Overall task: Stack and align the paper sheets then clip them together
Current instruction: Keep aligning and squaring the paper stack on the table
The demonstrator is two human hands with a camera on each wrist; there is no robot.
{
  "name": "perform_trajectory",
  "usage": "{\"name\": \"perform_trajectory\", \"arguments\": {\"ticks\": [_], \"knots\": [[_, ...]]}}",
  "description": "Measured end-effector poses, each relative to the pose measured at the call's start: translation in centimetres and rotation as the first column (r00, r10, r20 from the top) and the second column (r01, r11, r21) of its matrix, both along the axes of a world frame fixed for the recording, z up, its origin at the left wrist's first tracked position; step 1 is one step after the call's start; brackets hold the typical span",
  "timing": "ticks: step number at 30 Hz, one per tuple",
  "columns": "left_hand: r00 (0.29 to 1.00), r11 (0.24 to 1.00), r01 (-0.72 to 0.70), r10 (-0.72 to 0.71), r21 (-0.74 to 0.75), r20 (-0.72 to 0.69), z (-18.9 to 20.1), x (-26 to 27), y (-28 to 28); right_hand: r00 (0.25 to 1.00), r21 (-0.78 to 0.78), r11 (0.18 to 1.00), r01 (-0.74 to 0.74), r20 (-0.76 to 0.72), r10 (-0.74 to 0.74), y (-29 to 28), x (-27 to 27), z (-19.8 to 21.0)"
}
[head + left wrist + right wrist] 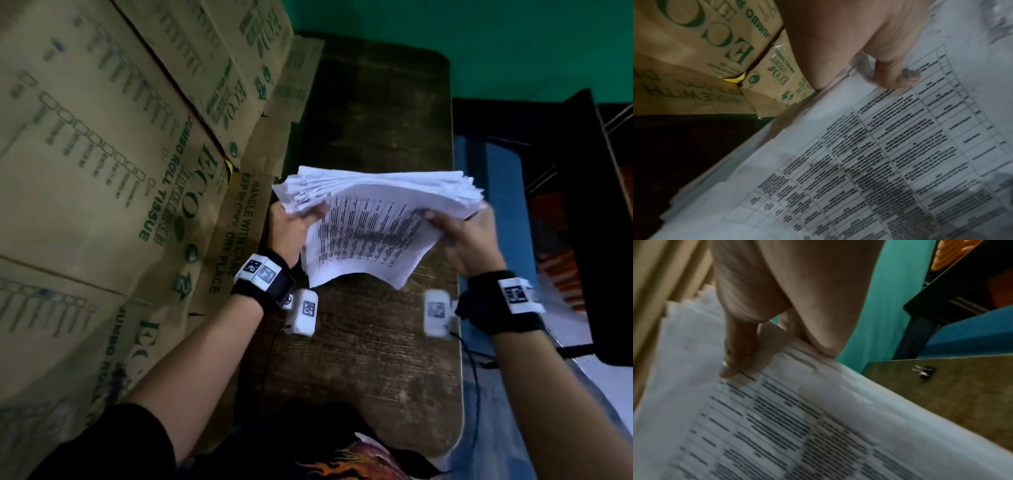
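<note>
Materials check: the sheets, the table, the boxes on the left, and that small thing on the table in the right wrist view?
Sheets: thin white paper, matte, black printed tables; they bend where held.
Table: probably wood, dark, worn, dull, with visible grain.
Boxes: brown cardboard, matte, green print, seams showing.
Small thing: looks like a black clip with shiny metal handles; blurred, so unsure.

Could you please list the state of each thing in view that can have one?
Stack of white printed paper sheets: lifted off the table, edges fanned and uneven, unclipped.
Left hand: grips the stack's left edge.
Right hand: grips the stack's right edge.
Small black binder clip: lies loose on the table.
Dark wooden table: bears the clip.
Brown cardboard boxes: stacked, closed.
</note>
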State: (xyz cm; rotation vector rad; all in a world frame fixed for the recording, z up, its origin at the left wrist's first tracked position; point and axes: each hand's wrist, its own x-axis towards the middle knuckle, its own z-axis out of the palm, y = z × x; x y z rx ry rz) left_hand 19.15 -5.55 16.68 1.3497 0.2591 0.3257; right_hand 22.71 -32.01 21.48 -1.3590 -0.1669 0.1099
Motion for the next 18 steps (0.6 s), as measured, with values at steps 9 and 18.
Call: {"name": "perform_trajectory", "arguments": {"ticks": [9, 18], "knots": [[0.993, 0.993, 0.092, -0.086, 0.072, -0.081, -2.1, -1.0, 0.9, 0.986, -0.208, 0.966, 0.156, -0.023, -0.164, 0.7, -1.3, -4.9], [0.98, 0.967, 0.187, -0.172, 0.172, -0.097, -1.5, -0.8, 1.4, 0.996, -0.312, 0.945, 0.093, 0.032, -0.087, 1.2, -1.6, -4.8]]}}
